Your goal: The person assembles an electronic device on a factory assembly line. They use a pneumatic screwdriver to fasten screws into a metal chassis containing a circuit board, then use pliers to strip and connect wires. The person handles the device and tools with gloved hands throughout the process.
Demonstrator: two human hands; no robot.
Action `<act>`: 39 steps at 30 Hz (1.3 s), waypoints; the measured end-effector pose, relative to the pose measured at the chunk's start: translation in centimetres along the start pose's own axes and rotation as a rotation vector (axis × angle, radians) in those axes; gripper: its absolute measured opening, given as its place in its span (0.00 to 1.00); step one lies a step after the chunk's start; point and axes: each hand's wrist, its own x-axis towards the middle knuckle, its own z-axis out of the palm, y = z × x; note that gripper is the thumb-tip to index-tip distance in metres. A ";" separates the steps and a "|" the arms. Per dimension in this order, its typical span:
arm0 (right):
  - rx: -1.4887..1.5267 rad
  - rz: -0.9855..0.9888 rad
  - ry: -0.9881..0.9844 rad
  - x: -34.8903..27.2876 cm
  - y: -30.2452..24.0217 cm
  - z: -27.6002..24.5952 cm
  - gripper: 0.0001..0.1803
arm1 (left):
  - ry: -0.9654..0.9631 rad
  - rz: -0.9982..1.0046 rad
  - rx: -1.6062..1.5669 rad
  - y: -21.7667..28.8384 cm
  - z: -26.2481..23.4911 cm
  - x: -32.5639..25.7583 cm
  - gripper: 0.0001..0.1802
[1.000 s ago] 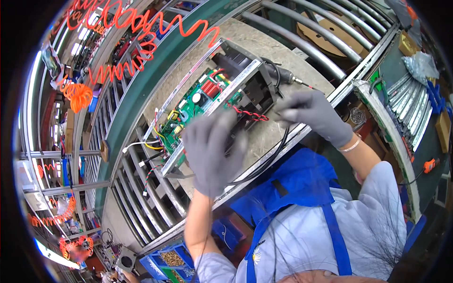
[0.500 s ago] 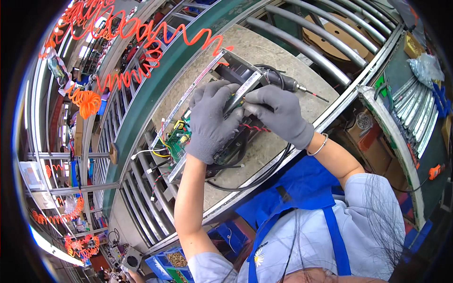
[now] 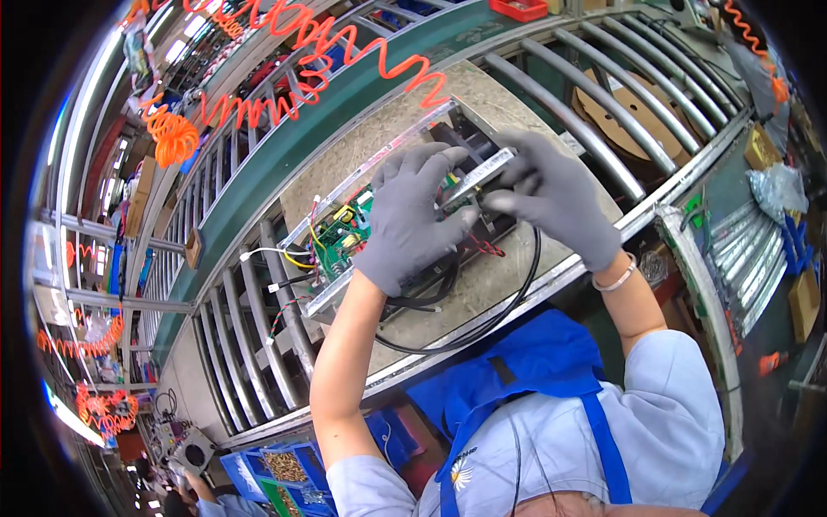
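Note:
Both my hands wear grey gloves. A metal-framed electronic unit (image 3: 338, 187) lies on a pale board, with a green circuit board (image 3: 342, 241) exposed at its left part. Across the unit runs a short metal bar (image 3: 479, 178). My left hand (image 3: 412, 215) straddles this bar, fingers on the far side and thumb on the near side, closed on it. At the bar's right end is my right hand (image 3: 564, 202); its bent fingers are smeared by motion and their grip is unclear. Twisted red wires (image 3: 489, 248) and a black cable (image 3: 525, 297) lie near the unit.
Metal rollers (image 3: 616, 108) continue to the right and left of the pale board (image 3: 508, 95). Orange coiled hoses (image 3: 345, 43) hang at the upper left. Blue bins of small parts (image 3: 284, 467) stand lower left, near another person's arm (image 3: 200, 487). Metal strips (image 3: 745, 254) lie at right.
My right hand has moved from the bar's near side to its right end, and now covers the power screwdriver seen before. My left hand stays over the bar. The whole view has shifted.

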 end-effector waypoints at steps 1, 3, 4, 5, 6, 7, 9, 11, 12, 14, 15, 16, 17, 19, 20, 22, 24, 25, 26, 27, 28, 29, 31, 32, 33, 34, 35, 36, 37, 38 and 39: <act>0.046 -0.025 0.096 -0.2 0.0 -0.5 0.29 | 0.030 -0.010 0.057 0.3 -0.7 -0.3 0.32; 0.046 -0.057 0.261 -0.3 2.6 -2.5 0.22 | 0.085 -0.034 0.161 2.2 -2.3 -1.5 0.33; -0.030 0.018 0.256 0.0 4.1 -3.3 0.23 | 0.181 -0.012 0.229 3.1 -2.9 -2.4 0.31; -0.099 0.094 0.243 0.3 6.1 -3.6 0.23 | 0.260 -0.033 0.268 3.6 -3.1 -4.4 0.29; -0.265 0.032 0.188 0.5 9.0 -3.8 0.25 | 0.340 -0.043 0.293 3.8 -2.8 -6.4 0.28; -0.418 -0.036 0.124 0.6 12.3 -3.5 0.28 | 0.376 -0.093 0.328 4.4 -2.7 -8.8 0.25; -0.684 0.100 -0.182 -0.2 17.6 -2.1 0.36 | 0.418 -0.275 0.417 4.9 -1.5 -14.6 0.19; -0.831 0.177 -0.347 0.3 18.1 0.0 0.36 | 0.390 -0.518 0.446 6.0 -0.3 -20.6 0.16; -0.761 0.079 -0.328 0.5 19.7 0.6 0.37 | 0.368 -0.654 0.482 7.0 0.4 -23.4 0.16; -0.718 0.097 -0.484 2.1 22.8 0.4 0.38 | 0.339 -0.864 0.566 9.8 1.2 -27.5 0.15; -0.822 0.104 -0.528 3.5 25.1 0.2 0.37 | 0.344 -0.921 0.608 10.7 1.2 -29.5 0.15; -0.936 0.118 -0.558 4.7 27.4 -0.8 0.37 | 0.341 -0.965 0.615 10.9 1.6 -31.0 0.14; -1.036 0.116 -0.609 6.3 29.8 -1.0 0.37 | 0.346 -1.027 0.639 11.5 1.5 -32.2 0.14; -0.938 -0.021 -0.406 7.2 32.5 -1.8 0.35 | 0.377 -1.150 0.698 13.7 0.9 -34.6 0.15; -0.791 -0.264 -0.445 9.6 38.6 -5.6 0.33 | 0.392 -1.210 0.698 13.6 0.8 -35.9 0.14; -0.934 -0.095 -0.374 11.9 35.1 -5.1 0.25 | 0.385 -1.364 0.751 16.0 1.0 -38.6 0.14; -1.050 -0.024 -0.350 14.1 29.3 -4.9 0.23 | 0.407 -1.473 0.839 17.8 0.6 -41.6 0.16; -1.090 -0.045 -0.357 15.2 26.2 -4.8 0.22 | 0.416 -1.524 0.881 18.6 0.4 -43.4 0.17; -1.052 -0.258 -0.389 17.4 27.1 -6.8 0.26 | 0.414 -1.500 0.976 18.6 -0.2 -45.5 0.19; -0.786 -0.156 -0.436 20.4 34.2 -11.3 0.32 | 0.453 -1.505 1.009 16.9 -1.0 -48.0 0.19; -0.749 -0.149 -0.371 20.0 33.8 -12.2 0.31 | 0.461 -1.539 1.081 17.1 -2.4 -49.7 0.19; -0.654 -0.128 -0.318 18.6 29.6 -10.4 0.29 | 0.553 -1.732 1.022 18.3 -3.8 -51.4 0.18; -0.398 -0.042 -0.245 15.6 24.3 -9.3 0.27 | 0.701 -1.908 0.864 18.0 -7.2 -53.3 0.17; -0.251 0.005 -0.231 14.0 22.2 -8.8 0.25 | 0.747 -1.919 0.779 17.3 -8.8 -54.0 0.16; -0.093 0.043 -0.229 12.3 20.1 -8.4 0.24 | 0.789 -1.923 0.695 16.4 -10.4 -54.5 0.16; 0.080 0.075 -0.235 10.8 18.1 -7.9 0.23 | 0.709 -1.845 0.654 14.7 -11.6 -54.6 0.16; 0.261 0.102 -0.254 9.4 16.2 -7.5 0.22 | 0.627 -1.767 0.609 13.0 -12.4 -54.2 0.16; 0.448 0.117 -0.286 7.9 14.4 -6.9 0.21 | 0.542 -1.684 0.562 11.4 -13.0 -54.0 0.17; 0.618 0.124 -0.327 6.6 12.6 -6.3 0.20 | 0.347 -1.712 0.541 9.8 -13.4 -54.7 0.18; 0.776 0.129 -0.370 5.4 11.0 -5.5 0.19 | 0.149 -1.721 0.520 7.7 -13.4 -55.5 0.20; 0.892 0.119 -0.396 4.1 9.1 -5.0 0.18 | -0.042 -1.691 0.489 4.7 -13.1 -54.9 0.22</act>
